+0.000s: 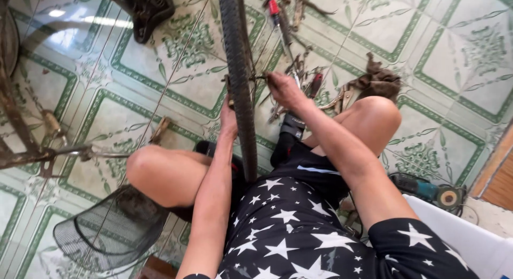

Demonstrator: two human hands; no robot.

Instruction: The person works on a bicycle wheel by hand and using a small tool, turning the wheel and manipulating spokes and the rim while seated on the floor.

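Observation:
A black bicycle tyre (239, 71) on its wheel stands upright between my knees, seen edge-on, with thin spokes fanning left. My left hand (228, 112) is on the far left side of the tyre, mostly hidden behind it, and seems to grip the wheel near its hub. My right hand (283, 88) is on the right side of the tyre with its fingers closed on a small metal part at the hub. What exactly the fingers hold is too small to tell.
Tools lie on the green-patterned tiled floor (454, 54) beyond the wheel: a red-handled screwdriver (275, 12), pliers (342, 97), a dirty rag (380, 80). A black saddle (147, 9) lies top left, a wire basket (109, 231) bottom left, an angle grinder (430, 192) at right, rusty frame parts (32, 151) left.

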